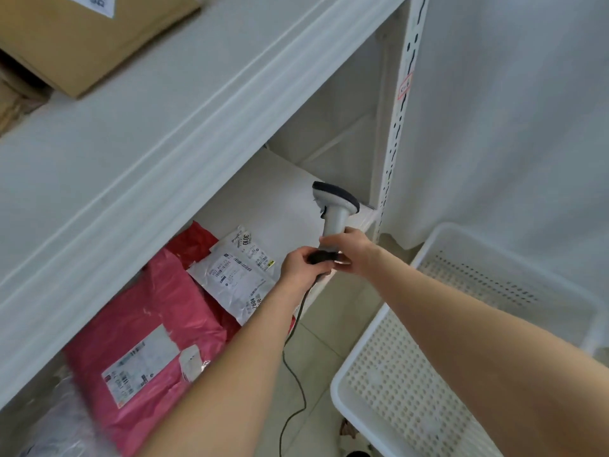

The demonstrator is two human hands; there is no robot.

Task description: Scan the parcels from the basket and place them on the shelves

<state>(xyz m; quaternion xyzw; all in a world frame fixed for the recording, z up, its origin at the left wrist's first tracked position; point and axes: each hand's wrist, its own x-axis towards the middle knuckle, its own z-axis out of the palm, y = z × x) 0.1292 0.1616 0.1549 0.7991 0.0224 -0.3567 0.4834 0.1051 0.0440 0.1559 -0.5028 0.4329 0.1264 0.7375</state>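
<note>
A white handheld scanner (334, 206) with a dark head stands upright at the right front edge of the lower shelf (283, 192). My right hand (349, 250) grips the bottom of its handle. My left hand (301, 265) holds the black base end where the cable (290, 357) leaves it. On the lower shelf lie a white parcel (235, 272) with labels and a pink parcel (148, 341) with a label. The white perforated basket (395, 374) stands on the floor at the right, and no parcel shows in it.
A cardboard box (82, 41) sits on the upper shelf (164, 127) at top left. A red parcel (192, 240) lies behind the white one. A clear bag (56, 420) is at bottom left. The slotted shelf post (398, 127) rises beside a white wall.
</note>
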